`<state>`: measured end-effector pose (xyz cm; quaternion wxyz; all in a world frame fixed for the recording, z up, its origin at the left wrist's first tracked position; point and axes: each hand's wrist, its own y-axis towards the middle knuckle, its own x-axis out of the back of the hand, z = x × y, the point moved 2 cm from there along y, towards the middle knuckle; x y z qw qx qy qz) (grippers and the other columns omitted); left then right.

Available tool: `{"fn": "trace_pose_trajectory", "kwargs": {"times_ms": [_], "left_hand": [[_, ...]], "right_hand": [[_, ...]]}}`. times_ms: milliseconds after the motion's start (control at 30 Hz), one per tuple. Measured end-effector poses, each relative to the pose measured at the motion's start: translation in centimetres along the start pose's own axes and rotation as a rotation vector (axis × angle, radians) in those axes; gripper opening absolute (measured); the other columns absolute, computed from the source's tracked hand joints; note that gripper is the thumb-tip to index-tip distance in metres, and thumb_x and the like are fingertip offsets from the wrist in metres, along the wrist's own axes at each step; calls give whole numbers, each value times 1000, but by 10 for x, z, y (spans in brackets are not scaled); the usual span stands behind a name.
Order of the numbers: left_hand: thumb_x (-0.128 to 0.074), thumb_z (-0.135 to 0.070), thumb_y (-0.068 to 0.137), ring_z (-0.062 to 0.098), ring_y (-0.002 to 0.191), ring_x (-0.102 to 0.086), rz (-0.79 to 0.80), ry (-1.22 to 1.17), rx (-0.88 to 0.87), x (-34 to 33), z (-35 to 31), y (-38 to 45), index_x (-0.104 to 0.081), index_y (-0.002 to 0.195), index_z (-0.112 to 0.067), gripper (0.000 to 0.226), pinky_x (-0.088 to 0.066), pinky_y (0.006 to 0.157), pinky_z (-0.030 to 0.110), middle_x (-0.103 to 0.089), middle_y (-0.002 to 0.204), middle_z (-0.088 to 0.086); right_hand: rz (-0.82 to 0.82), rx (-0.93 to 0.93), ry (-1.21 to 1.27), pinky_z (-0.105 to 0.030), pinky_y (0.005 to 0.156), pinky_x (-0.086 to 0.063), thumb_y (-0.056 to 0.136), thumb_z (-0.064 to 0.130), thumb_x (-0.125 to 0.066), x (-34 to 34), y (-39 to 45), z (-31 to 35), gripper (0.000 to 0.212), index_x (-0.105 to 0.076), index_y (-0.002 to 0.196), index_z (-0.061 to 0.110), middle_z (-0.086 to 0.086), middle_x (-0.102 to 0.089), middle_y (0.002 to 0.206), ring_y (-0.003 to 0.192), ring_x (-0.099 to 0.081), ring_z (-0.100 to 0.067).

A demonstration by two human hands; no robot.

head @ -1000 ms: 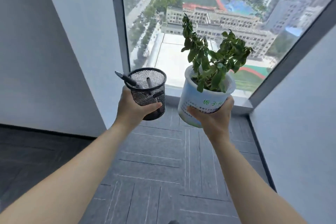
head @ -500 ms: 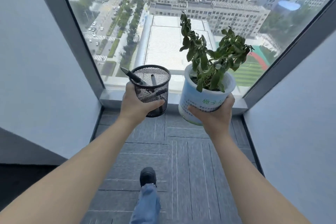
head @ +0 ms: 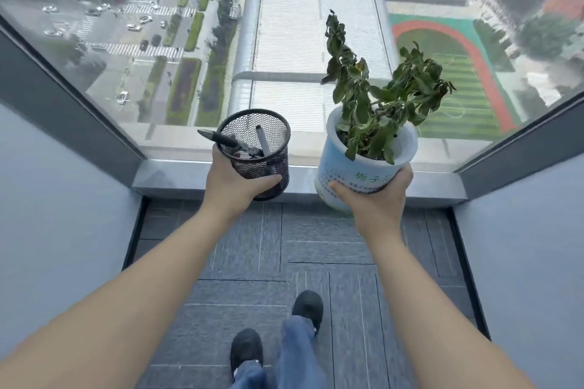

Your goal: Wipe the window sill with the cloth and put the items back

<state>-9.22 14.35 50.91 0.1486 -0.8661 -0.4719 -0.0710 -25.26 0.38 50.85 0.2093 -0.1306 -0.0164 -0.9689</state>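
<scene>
Metal sill lies bare below. Left hand grips the mesh pen holder, right hand grips the plant pot; set both down level, well onto the ledge.

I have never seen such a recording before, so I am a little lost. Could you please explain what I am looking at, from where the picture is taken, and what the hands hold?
There is no machine here: a person wears a camera on the head, and it looks forward and down, so you see the person's own two arms. The left hand holds a black mesh pen holder with pens in it. The right hand holds a white plant pot with a green plant. Both are held in the air in front of the grey window sill, whose visible parts are bare. Behind it is a large window over a city. Below are grey carpet tiles and the person's black shoes.
</scene>
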Motion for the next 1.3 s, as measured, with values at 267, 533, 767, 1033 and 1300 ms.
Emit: {"fn": "trace_pose_trajectory", "kwargs": {"times_ms": [267, 533, 767, 1033, 1300], "left_hand": [[-80, -32, 38, 21, 108, -57, -63, -34, 70, -83, 145, 117, -42, 117, -12, 90, -45, 100, 46, -59, 117, 6], [-81, -23, 46, 17, 105, -54, -70, 26, 33, -147, 329, 221, -41, 117, -13, 82, -43, 96, 34, -54, 108, -3], [-82, -20, 45, 14, 103, -52, -62, 54, -44, -178, 414, 288, -40, 118, -9, 85, -38, 91, 26, -53, 108, -2], [-80, -22, 45, 17, 103, -54, -39, 58, -52, -193, 449, 305, -36, 109, -21, 77, -44, 94, 32, -52, 108, -3], [-78, -28, 45, 18, 113, -51, -6, 89, -59, -194, 457, 308, -35, 119, -14, 88, -39, 99, 31, -50, 114, -1]], "right_hand": [[41, -56, -6, -6, 78, -48, 55, 4, -85, -64, 97, -167, 92, -29, 127, 8, 12, -44, 106, 107, -46, -10], [22, -77, -7, -18, 87, -50, 56, 8, -85, -145, 168, -361, 94, -27, 130, 11, 6, -43, 118, 112, -46, -11], [-4, -21, -13, -4, 82, -46, 56, 14, -86, -197, 213, -455, 94, -27, 129, 9, 2, -43, 122, 115, -46, -11], [8, -10, -24, 1, 82, -41, 57, 12, -85, -215, 216, -490, 97, -23, 132, 12, 1, -42, 129, 118, -44, -10], [64, -74, -34, -31, 107, -39, 59, 15, -84, -217, 219, -497, 103, -17, 136, 14, -6, -40, 138, 128, -42, -18]]}}
